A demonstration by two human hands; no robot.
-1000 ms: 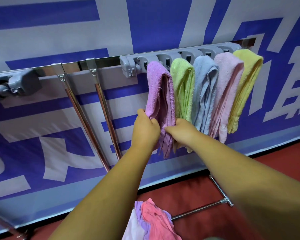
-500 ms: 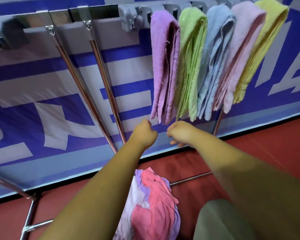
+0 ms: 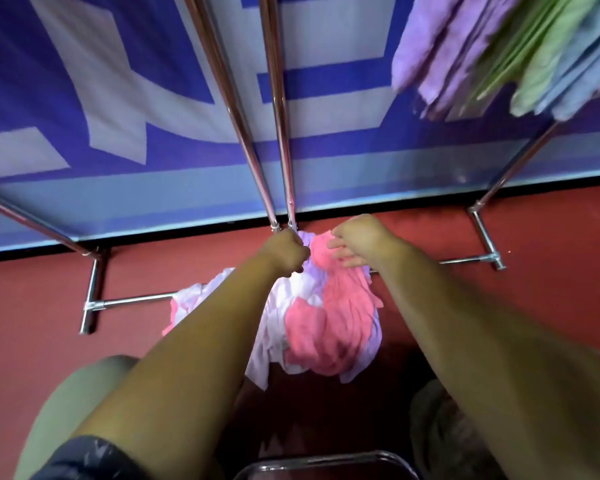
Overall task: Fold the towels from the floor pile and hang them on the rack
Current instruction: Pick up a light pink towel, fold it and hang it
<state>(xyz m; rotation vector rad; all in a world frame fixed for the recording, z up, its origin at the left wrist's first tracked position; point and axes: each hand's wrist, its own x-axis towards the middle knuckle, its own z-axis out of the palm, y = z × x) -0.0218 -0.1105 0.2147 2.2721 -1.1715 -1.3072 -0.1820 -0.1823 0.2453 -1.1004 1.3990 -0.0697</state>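
A floor pile of crumpled towels lies on the red floor under the rack, with a pink towel (image 3: 329, 323) on top of pale lavender and white ones (image 3: 274, 327). My left hand (image 3: 284, 249) is curled at the pile's far edge, against lavender cloth; its fingertips are hidden. My right hand (image 3: 355, 242) hovers with loosely spread fingers touching the pink towel's top. The chrome rack's slanted poles (image 3: 278, 98) rise just behind the hands. Folded purple (image 3: 426, 46), green (image 3: 537, 64) and blue (image 3: 589, 67) towels hang blurred at the upper right.
A blue and white banner (image 3: 118, 81) stands right behind the rack. The rack's base bars (image 3: 129, 301) and feet lie on the floor left and right of the pile. My knees (image 3: 66, 410) frame the bottom, with a curved chrome tube (image 3: 326, 459) between them.
Both hands let go of the hung purple towel and dropped to the floor pile. My view tilted down, so the hung towels slid to the upper right corner.
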